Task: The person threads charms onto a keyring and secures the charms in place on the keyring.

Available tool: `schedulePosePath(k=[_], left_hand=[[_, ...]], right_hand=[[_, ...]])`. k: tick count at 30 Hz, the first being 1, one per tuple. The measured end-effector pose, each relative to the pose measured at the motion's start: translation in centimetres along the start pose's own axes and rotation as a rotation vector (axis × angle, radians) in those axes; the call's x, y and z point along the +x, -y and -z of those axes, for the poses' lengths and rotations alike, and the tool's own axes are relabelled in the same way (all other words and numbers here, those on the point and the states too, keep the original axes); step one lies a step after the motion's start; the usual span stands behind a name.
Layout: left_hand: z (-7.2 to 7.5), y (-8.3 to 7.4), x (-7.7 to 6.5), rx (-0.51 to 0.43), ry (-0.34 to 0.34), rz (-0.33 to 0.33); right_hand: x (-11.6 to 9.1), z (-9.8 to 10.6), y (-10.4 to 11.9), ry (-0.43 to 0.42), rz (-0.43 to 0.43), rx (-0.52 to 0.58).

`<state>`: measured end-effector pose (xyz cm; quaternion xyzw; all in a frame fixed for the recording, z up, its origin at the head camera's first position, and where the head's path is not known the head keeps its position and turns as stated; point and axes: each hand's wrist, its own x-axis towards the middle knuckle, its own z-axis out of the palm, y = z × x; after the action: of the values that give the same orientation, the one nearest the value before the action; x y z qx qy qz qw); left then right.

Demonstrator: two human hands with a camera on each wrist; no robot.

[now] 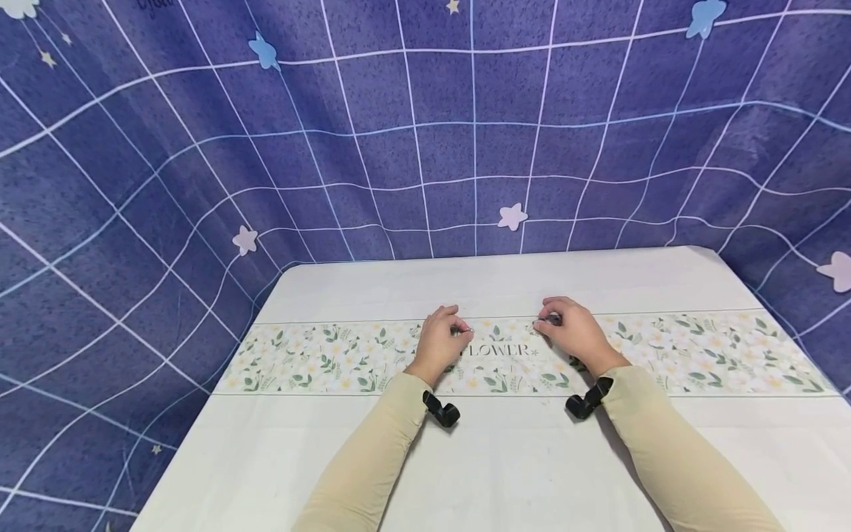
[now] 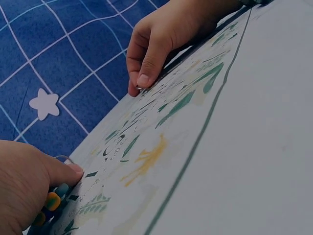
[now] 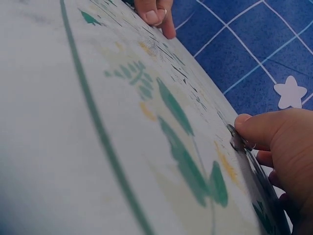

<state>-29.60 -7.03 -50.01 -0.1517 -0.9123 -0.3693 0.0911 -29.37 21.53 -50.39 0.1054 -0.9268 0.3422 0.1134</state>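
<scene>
My left hand [image 1: 439, 341] is held low over the flower-printed band of the cloth, left of the printed word. Its thumb and fingers pinch a thin wire-like loop [image 2: 62, 157]. Coloured beads [image 2: 53, 200] in teal, yellow and green show beneath that hand in the left wrist view; whether they join the loop is hidden. Right of the lettering, my right hand [image 1: 577, 332] pinches a small dark shiny piece [image 3: 232, 131] between thumb and fingertips. The rest of it is covered by the fingers, so its kind cannot be told. The hands are apart, fingertips facing each other.
A white tablecloth [image 1: 505, 458] covers the table, with a floral strip [image 1: 718, 355] running across it. Behind and to the left hangs a blue curtain [image 1: 399, 148] with a grid and stars. Black wrist cameras [image 1: 442, 410] sit on both sleeves.
</scene>
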Motion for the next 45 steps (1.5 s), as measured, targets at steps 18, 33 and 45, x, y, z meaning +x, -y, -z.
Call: schedulePosePath(k=[18,33,45], left_hand=[[3.0,1.6,0.5,-0.208,0.239,0.108],[4.2,0.4,0.9,-0.474,0.221,0.192],[4.4,-0.9,1.0,-0.643,0.276,0.220]], right_hand=[[0.0,0.3,0.6,0.030,0.077,0.088],[0.0,1.1,1.3,0.067,0.011,0.471],[0.3,1.5,3.1,0.121,-0.049,0.838]])
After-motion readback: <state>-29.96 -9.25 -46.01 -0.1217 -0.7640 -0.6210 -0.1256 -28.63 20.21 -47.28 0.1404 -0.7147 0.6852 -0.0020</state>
